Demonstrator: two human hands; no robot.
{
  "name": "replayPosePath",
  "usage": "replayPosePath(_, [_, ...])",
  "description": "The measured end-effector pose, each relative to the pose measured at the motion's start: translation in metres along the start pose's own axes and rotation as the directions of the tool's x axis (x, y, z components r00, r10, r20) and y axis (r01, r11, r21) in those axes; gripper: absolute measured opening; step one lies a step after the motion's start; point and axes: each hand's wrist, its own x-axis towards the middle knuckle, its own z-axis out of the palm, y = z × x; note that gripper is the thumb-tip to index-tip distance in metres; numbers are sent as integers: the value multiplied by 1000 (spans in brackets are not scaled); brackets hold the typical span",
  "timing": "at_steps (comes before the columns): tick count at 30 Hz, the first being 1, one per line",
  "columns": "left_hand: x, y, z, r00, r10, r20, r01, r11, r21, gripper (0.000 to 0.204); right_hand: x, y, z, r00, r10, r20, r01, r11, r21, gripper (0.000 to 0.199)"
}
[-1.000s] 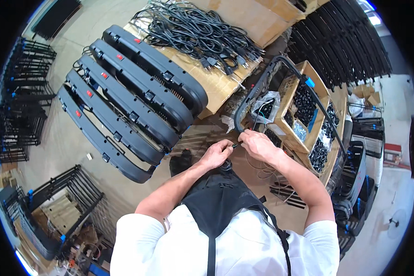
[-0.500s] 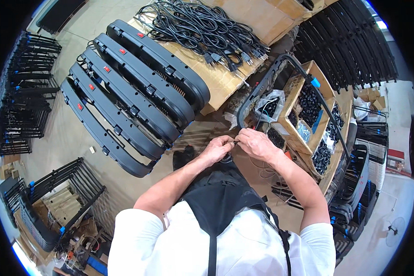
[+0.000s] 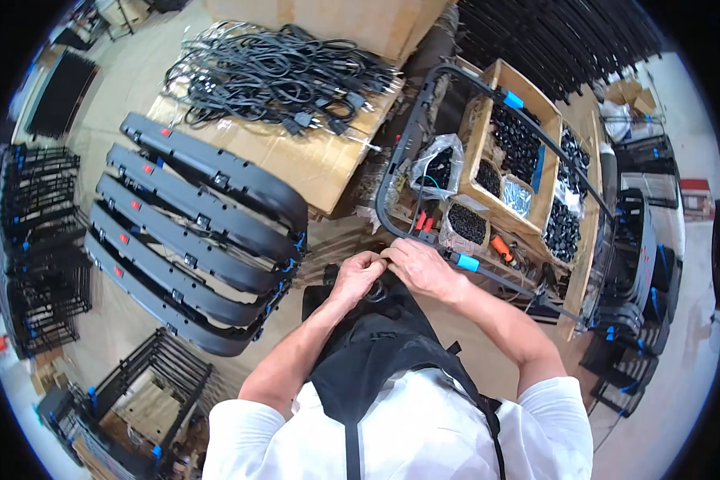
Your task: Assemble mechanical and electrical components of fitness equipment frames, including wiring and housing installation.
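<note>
Both hands are together in front of my black apron (image 3: 368, 344), fingertips meeting. My left hand (image 3: 357, 278) is closed in a pinch. Right against it, my right hand (image 3: 421, 268) is pinched too. What they hold between them is small and hidden by the fingers. Just beyond the right hand is the corner of a black tubular frame (image 3: 386, 188) with blue clips (image 3: 466, 262), slanting across a wooden parts box (image 3: 474, 188). Red-handled pliers (image 3: 426, 221) lie inside the frame's near end, beside a plastic bag of black parts (image 3: 438, 170).
Several long black housings (image 3: 192, 248) with red switches stand in a row at left. Black power cords (image 3: 272, 76) are heaped on cardboard (image 3: 256, 152) ahead. An orange-handled tool (image 3: 503, 248) lies below the parts box. Racks of black frames (image 3: 44, 248) stand at far left.
The view has turned, so housings and cords appear farther left and the frame sits closer to my hands. My hands stay pinched together; the dark bit seen between them earlier is now hidden.
</note>
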Motion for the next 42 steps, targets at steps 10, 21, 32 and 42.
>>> replayPosePath(10, [9,3,10,991,-79,109,86,994,-63,21,-25,134,94,344,933,-105,-927,355,119,115])
replayPosePath(21, [20,-5,22,983,-60,175,68,997,-40,29,-100,88,160,329,899,290,-590,-45,806,27])
replayPosePath(32, [14,2,28,985,-95,147,93,995,16,25,-100,-66,88,381,922,70,-869,332,367,75])
replayPosePath(42, [13,-7,35,998,-5,57,-9,972,235,27,-98,-73,67,473,875,99,-857,431,284,77])
